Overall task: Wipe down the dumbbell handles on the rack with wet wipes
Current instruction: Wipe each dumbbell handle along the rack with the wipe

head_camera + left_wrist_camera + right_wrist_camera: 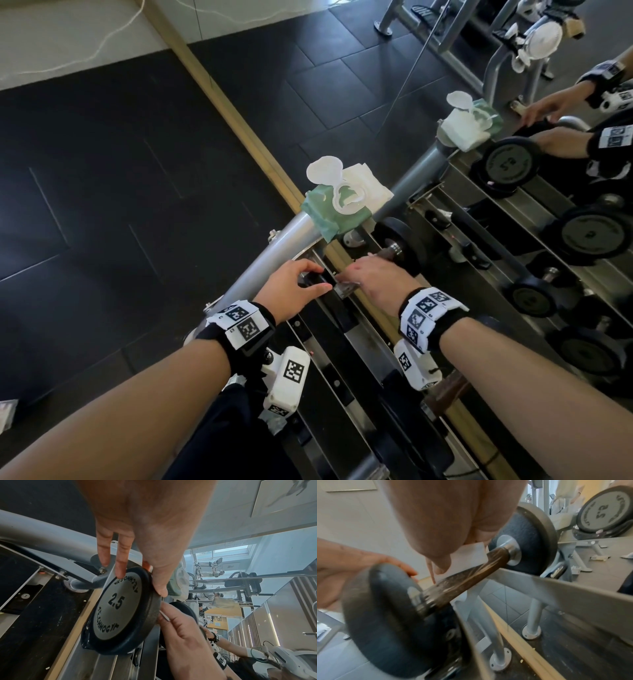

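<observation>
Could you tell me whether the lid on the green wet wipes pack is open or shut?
Open: the wet wipes pack sits on the rack's grey tube with its round lid flipped up.

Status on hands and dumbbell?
Left hand grips dumbbell end plate. Right hand presses wipe on handle. Nothing in the way.

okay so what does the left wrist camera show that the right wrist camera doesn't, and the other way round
Only the left wrist view shows the near plate's outer face, marked 2.5, with the left hand gripping its rim.

Only the right wrist view shows the dark handle and the white wipe the right hand holds against it.

Both show the dumbbell on the rack and both hands on it.
</observation>
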